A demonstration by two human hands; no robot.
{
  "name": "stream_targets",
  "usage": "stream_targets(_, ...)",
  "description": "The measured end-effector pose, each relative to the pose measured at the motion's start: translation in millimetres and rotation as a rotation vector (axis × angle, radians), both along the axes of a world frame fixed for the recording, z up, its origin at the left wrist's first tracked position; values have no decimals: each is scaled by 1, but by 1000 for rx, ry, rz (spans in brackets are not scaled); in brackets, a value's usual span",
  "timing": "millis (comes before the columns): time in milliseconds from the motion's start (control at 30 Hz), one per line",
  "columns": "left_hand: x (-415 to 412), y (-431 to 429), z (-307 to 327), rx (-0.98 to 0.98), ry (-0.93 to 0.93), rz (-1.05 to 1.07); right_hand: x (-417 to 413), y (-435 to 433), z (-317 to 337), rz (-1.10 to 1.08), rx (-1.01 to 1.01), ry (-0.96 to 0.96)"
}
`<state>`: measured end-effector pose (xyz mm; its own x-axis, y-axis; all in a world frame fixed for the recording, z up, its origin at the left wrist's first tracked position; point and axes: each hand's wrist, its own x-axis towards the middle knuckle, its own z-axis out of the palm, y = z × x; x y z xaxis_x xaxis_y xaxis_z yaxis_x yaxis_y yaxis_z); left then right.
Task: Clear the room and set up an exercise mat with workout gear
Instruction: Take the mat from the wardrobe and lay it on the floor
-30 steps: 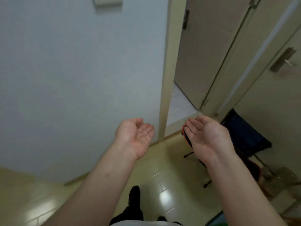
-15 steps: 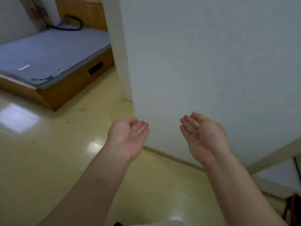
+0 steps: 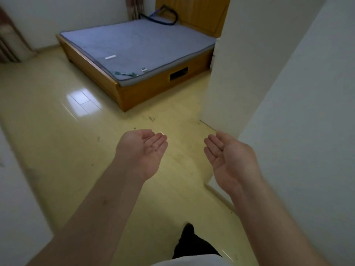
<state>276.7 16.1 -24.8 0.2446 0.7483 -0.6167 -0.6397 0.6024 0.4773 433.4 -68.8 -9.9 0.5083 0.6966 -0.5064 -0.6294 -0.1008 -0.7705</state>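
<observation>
My left hand (image 3: pixel 143 150) and my right hand (image 3: pixel 229 157) are held out in front of me, palms up, fingers loosely apart, with nothing in either. Below them lies a glossy yellow floor (image 3: pixel 57 131). Beyond stands a low wooden bed (image 3: pixel 153 87) with a bare blue-grey mattress (image 3: pixel 138 47). On the mattress's far end lies a dark looped band with a blue part (image 3: pixel 159 18). No exercise mat shows in view.
A white wall corner (image 3: pixel 221 73) juts out just right of my right hand, with more wall (image 3: pixel 307 131) along my right. Another white wall (image 3: pixel 11 189) edges my left. A curtain (image 3: pixel 9 45) hangs at the far left. Wooden cabinet doors (image 3: pixel 197 10) stand behind the bed.
My view has swung left from the doorway and folding chair, past the white wall, to the bedroom. Both hands have stayed open, palms up, ahead of me.
</observation>
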Motion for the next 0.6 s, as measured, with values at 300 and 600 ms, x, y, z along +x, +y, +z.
stream_targets(300,26,194,1,-13,99,107,41,224,-1,123,59,64)
stream_targets(600,53,385,36,24,78,210,80,431,36,227,97,3)
